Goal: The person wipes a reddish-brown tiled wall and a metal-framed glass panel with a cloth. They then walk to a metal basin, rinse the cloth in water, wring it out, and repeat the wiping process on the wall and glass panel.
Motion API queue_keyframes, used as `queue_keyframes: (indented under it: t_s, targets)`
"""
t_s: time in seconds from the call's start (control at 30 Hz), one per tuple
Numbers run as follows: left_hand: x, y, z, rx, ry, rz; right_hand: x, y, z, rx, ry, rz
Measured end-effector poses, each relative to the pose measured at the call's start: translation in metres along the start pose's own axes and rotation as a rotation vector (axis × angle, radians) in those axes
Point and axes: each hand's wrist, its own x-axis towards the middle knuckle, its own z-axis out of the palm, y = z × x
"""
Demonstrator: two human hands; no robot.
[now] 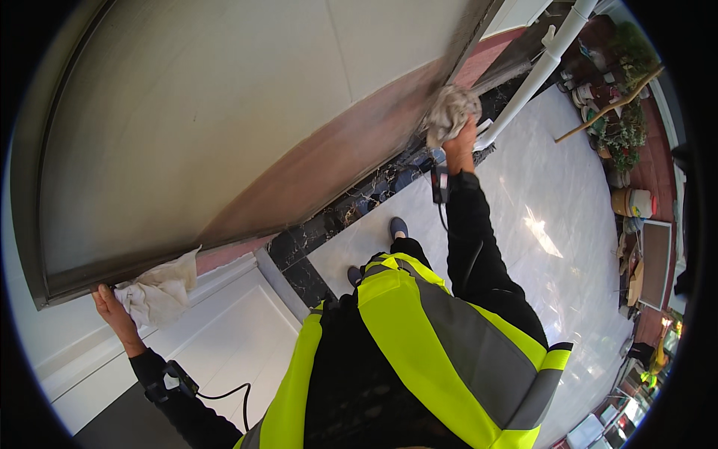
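Note:
A large framed see-through panel (241, 106), seemingly a mesh screen, fills the upper left, its dark metal frame (67, 286) running along the near edge. At that frame's lower left corner, my left hand (115, 314) grips the edge, with a loose white cloth (160, 292) bunched beside the fingers and draped along the frame. My right hand (461, 143) clutches a crumpled, dirty greyish cloth (451, 112) against the panel's right side. Most of the right fingers are hidden by that cloth.
A white downpipe (538, 78) rises just beyond my right hand. Below lies a pale tiled floor (538, 185) with a black marble border (359, 202). A white panelled door (241, 320) is at lower left. Potted plants (622, 140), a wooden stick (611, 106) and buckets (634, 202) line the right.

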Motion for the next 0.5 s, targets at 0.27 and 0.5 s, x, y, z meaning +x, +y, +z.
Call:
queue_keyframes:
  t_s: [0.27, 0.5]
  targets:
    - [-0.008, 0.023, 0.019, -0.105, 0.014, 0.017, 0.027, 0.086, 0.041, -0.628, 0.235, -0.686]
    - [-0.008, 0.033, 0.028, -0.077, 0.04, 0.06, -0.063, 0.223, 0.033, -0.725, 0.192, -0.575]
